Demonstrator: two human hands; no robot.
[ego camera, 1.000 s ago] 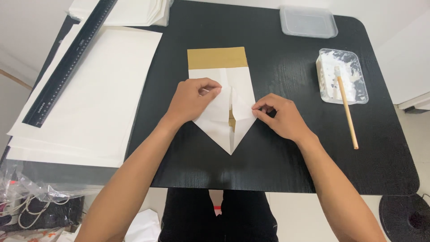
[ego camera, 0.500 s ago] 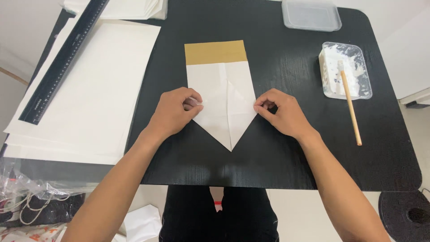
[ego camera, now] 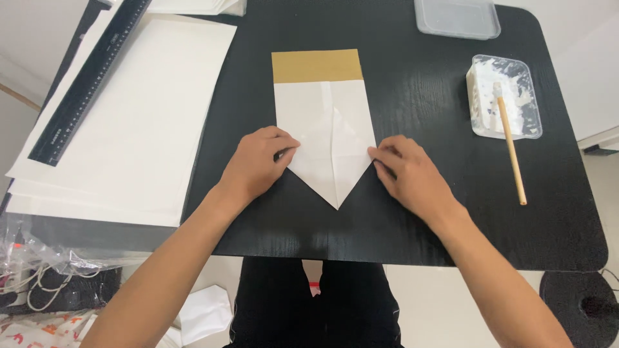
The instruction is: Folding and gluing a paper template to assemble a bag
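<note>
A folded paper piece [ego camera: 325, 132] lies flat on the black table [ego camera: 412, 212]. It is white with a tan band along its far end, and its near end is folded into a point toward me. My left hand [ego camera: 258, 162] presses its fingertips on the left slanted edge. On the right slanted edge my right hand [ego camera: 409, 175] presses the same way. Neither hand lifts the paper.
A stack of large white sheets [ego camera: 138, 122] lies left of the table, with a long black ruler [ego camera: 87, 80] across it. At the right, a clear tray of white paste [ego camera: 506, 96] holds a wooden-handled brush [ego camera: 510, 148]. A clear lid [ego camera: 458, 16] sits at the far edge.
The two flaps that stood slightly open are now pressed flat. Both hands slid outward from the centre crease to the slanted edges of the point.
</note>
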